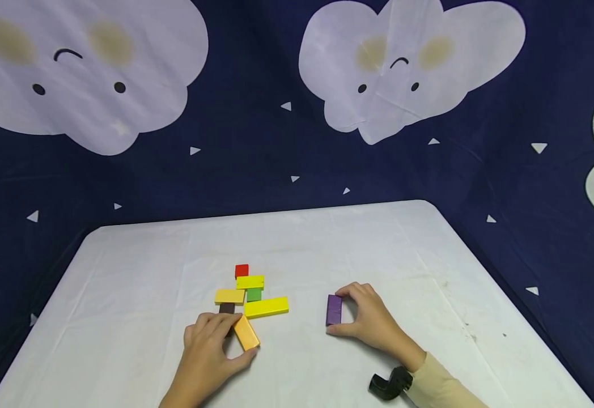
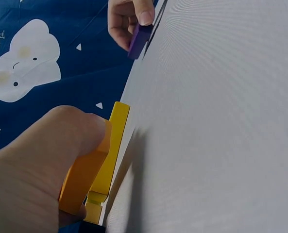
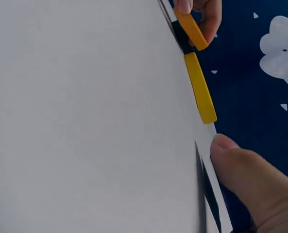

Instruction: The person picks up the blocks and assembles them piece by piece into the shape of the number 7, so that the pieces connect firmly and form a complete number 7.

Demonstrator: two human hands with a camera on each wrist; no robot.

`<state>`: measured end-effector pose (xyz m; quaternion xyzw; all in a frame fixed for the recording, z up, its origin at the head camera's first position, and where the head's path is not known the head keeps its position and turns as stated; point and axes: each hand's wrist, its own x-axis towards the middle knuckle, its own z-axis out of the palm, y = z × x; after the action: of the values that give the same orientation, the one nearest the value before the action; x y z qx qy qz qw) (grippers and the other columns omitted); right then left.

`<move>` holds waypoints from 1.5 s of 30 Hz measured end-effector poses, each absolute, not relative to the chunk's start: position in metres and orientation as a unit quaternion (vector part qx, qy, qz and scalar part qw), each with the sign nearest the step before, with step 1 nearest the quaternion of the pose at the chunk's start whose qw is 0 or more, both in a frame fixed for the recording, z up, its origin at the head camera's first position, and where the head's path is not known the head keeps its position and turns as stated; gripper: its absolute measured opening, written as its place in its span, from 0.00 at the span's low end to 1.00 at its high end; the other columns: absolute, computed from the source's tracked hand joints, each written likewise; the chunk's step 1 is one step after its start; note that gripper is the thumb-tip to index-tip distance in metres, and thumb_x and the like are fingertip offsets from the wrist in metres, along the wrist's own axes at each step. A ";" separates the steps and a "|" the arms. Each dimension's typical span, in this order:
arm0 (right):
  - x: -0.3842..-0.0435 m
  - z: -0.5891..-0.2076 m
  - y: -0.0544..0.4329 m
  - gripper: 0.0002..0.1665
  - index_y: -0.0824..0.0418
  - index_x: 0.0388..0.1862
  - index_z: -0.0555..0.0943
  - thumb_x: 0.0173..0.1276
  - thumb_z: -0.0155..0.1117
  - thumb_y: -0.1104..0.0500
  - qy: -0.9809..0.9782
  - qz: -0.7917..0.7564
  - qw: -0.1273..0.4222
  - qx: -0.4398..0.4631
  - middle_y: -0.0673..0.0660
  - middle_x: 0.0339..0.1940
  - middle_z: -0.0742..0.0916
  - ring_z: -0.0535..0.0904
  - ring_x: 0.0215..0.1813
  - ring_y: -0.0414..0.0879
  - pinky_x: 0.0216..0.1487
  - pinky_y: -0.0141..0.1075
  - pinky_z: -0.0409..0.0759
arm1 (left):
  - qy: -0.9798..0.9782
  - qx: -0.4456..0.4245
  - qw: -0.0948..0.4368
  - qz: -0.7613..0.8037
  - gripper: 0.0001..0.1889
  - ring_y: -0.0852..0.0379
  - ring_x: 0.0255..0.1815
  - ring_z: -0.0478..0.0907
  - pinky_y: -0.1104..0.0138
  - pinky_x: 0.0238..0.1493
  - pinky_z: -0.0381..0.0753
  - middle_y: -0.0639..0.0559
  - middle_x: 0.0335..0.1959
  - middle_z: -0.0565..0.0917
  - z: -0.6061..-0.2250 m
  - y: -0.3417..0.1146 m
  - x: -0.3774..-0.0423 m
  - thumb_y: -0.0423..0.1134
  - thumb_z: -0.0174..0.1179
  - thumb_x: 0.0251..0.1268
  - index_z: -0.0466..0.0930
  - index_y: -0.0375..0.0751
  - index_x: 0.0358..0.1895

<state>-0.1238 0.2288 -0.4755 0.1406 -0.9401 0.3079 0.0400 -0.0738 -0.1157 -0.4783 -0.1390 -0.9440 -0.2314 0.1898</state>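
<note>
My left hand (image 1: 207, 351) pinches an orange block (image 1: 246, 333) between thumb and fingertips, tilted beside a dark block (image 1: 227, 308). On the right, my right hand (image 1: 370, 317) holds a purple block (image 1: 334, 310) by its two ends. Near the left hand several blocks form a loose cluster: a long yellow block (image 1: 266, 307), a green block (image 1: 253, 294), a shorter yellow block (image 1: 250, 282), a yellow-orange block (image 1: 229, 296) and a red block (image 1: 242, 271). Part of the dark block is hidden behind the left hand. The left wrist view shows the thumb against the orange block (image 2: 85, 174).
A white table (image 1: 139, 272) with rounded far corners carries everything. Dark blue cloth (image 1: 246, 141) with printed clouds hangs behind it. A black curved object (image 1: 390, 383) is beside the right sleeve (image 1: 440, 385).
</note>
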 end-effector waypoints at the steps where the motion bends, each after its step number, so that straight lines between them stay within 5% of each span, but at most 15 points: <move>1: -0.123 -0.477 0.229 0.44 0.44 0.52 0.79 0.36 0.80 0.28 -0.940 0.308 0.043 0.142 0.36 0.50 0.81 0.71 0.53 0.37 0.59 0.45 0.71 | -0.944 -0.139 0.191 -0.232 0.35 0.60 0.49 0.68 0.60 0.45 0.57 0.58 0.47 0.84 -0.478 -0.116 -0.074 0.60 0.78 0.36 0.84 0.48 0.51; 21: -0.104 -0.491 0.228 0.45 0.46 0.53 0.79 0.38 0.76 0.25 -0.934 0.295 0.103 0.171 0.37 0.50 0.81 0.70 0.57 0.42 0.61 0.51 0.68 | -0.939 -0.146 0.201 -0.239 0.34 0.62 0.48 0.68 0.60 0.44 0.58 0.60 0.46 0.83 -0.476 -0.116 -0.075 0.59 0.78 0.36 0.84 0.49 0.51; 45: -0.097 -0.492 0.239 0.43 0.52 0.58 0.84 0.43 0.80 0.35 -0.919 0.313 0.127 0.203 0.37 0.48 0.83 0.70 0.55 0.35 0.57 0.38 0.70 | -0.942 -0.137 0.190 -0.242 0.35 0.61 0.49 0.68 0.60 0.45 0.57 0.59 0.48 0.84 -0.476 -0.119 -0.074 0.60 0.78 0.37 0.84 0.49 0.52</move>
<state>-0.0965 0.2389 -0.4921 0.2027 -0.9190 0.3133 0.1272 -0.0739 -0.1195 -0.4755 -0.1366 -0.9417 -0.2416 0.1904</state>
